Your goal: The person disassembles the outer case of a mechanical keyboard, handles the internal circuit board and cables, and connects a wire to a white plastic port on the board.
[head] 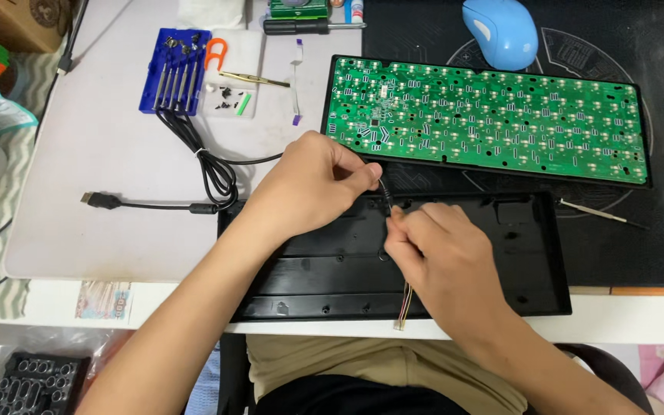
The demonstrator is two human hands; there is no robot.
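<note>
Both hands were down over the empty black keyboard case (455,265), which sat at the front edge of the bench (109,154), right in front of the person. The left hand (309,184) was pinched shut on the black cable (217,173) right where it meets the case's back edge, thumb and forefinger squeezing the strain-relief end. The right hand (436,246) was just beside it, fingertips closed on the same cable a bit lower down, so the two hands were practically touching. A thin bundle of coloured wires (403,307) hung out from under the right hand and over the case's front lip.

The rest of the cable ran off to the left in a loose coil, with its USB plug (100,200) lying flat on the bench, well clear of the case.

Behind the case, the green circuit board (486,119) lay solder side up on the dark desk mat (655,46), with a blue mouse (499,31) just past it. A blue screwdriver set (174,71) sat on the far left of the bench, with an orange tool (215,52) and some small loose screws (228,96) next to it. A slim screwdriver (601,213) rested on the mat near the case's right corner.
</note>
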